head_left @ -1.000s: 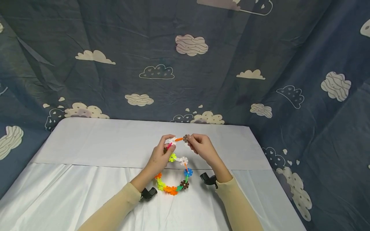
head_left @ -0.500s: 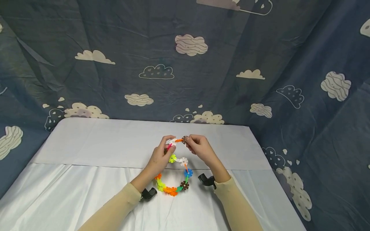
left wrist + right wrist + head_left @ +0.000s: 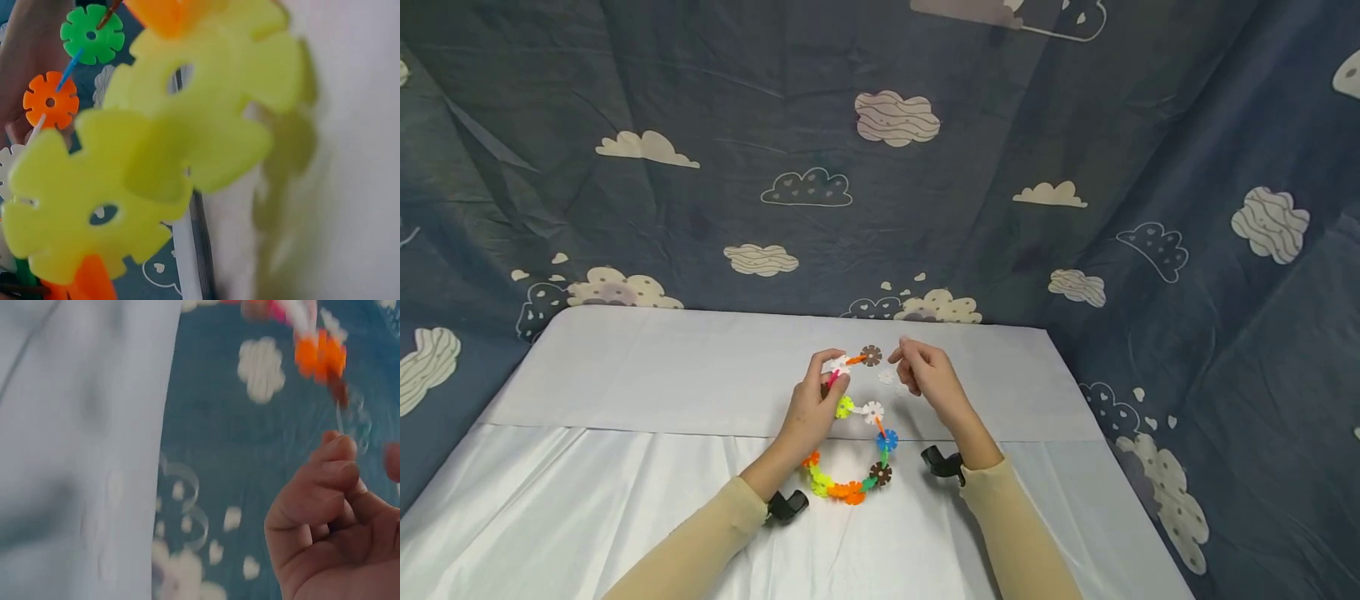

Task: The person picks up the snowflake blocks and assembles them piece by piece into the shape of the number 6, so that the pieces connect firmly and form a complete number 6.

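My left hand [image 3: 811,408] grips the upper part of a chain of colourful notched plastic snowflake discs, thumb in front. The chain curves down into a round loop, with orange discs [image 3: 847,492] at its bottom and a blue disc [image 3: 887,440] on its right. Past my left fingertips, its upper end carries an orange disc [image 3: 856,360] and a brown disc [image 3: 871,356]. My right hand [image 3: 934,379] is just right of the brown disc, apart from it, fingers bent and thumb spread away in the right wrist view. Yellow discs [image 3: 94,206] loom large in the left wrist view.
Small white discs [image 3: 886,377] lie on the white-covered table [image 3: 662,367] between the hands. A dark curtain [image 3: 820,233] with cloud prints stands behind it. Each wrist wears a black camera mount, such as the right mount [image 3: 942,462].
My right hand has let go of the brown disc and drawn back to the right. The left hand has shifted slightly left with the chain, its free end now in plain sight.
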`<action>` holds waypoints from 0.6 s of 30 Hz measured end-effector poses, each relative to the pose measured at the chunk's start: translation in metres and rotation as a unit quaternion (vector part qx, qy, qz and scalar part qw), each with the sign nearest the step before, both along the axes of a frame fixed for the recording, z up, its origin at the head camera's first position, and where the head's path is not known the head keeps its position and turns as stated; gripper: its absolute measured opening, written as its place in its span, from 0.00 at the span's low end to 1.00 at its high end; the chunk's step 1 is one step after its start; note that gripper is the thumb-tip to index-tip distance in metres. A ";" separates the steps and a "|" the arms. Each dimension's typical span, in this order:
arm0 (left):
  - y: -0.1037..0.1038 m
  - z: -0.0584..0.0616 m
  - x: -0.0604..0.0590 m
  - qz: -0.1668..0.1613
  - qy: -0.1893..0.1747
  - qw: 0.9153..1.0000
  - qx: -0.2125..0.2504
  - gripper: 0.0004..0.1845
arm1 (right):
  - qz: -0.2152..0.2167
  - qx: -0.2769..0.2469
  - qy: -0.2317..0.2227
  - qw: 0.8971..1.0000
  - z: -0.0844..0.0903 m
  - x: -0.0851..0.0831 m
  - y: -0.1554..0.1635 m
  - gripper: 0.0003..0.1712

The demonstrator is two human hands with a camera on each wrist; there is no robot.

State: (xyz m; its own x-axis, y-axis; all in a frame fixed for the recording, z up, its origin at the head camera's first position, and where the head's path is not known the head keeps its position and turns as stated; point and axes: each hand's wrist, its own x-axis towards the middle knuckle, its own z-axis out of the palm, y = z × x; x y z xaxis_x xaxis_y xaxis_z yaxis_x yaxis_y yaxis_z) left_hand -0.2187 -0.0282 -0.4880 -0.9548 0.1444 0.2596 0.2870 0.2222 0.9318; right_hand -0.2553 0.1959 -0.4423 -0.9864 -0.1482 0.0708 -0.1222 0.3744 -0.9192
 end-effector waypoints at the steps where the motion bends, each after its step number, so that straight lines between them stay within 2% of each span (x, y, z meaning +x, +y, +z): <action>1: 0.000 0.000 0.000 0.006 0.000 1.000 0.003 0.22 | -0.019 0.013 0.010 1.000 -0.003 -0.003 0.005 0.26; 4: 0.000 0.000 -0.001 0.022 -0.001 1.000 0.010 0.22 | -0.054 0.098 0.026 0.993 -0.015 -0.013 0.018 0.17; 6: 0.000 -0.001 -0.001 0.029 -0.001 1.000 0.011 0.22 | -0.047 0.175 0.014 0.983 -0.025 -0.018 0.023 0.13; 9: 0.000 0.000 0.000 0.042 0.004 0.999 0.013 0.23 | -0.008 0.285 -0.008 0.958 -0.039 -0.021 0.027 0.16; 11: 0.001 0.002 0.001 0.051 0.011 0.998 0.017 0.23 | 0.003 0.337 -0.018 0.941 -0.047 -0.022 0.026 0.18; 14: 0.001 0.005 0.002 0.061 0.026 0.997 0.024 0.23 | -0.006 0.373 -0.017 0.928 -0.053 -0.023 0.024 0.17; 16: 0.000 0.007 0.002 0.064 0.037 0.997 0.027 0.22 | -0.018 0.366 -0.020 0.930 -0.054 -0.023 0.023 0.15; 18: -0.001 0.008 0.003 0.066 0.047 0.996 0.027 0.21 | -0.022 0.348 -0.024 0.937 -0.053 -0.024 0.025 0.13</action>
State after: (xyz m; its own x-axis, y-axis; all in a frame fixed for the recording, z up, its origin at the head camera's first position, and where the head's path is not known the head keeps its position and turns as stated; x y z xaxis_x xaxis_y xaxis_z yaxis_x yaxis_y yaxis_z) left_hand -0.2159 -0.0287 -0.4802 -0.9360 0.0020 0.3520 0.3442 0.2145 0.9141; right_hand -0.2796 0.2205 -0.4956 -0.9923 -0.1011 -0.0718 -0.0576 0.8886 -0.4551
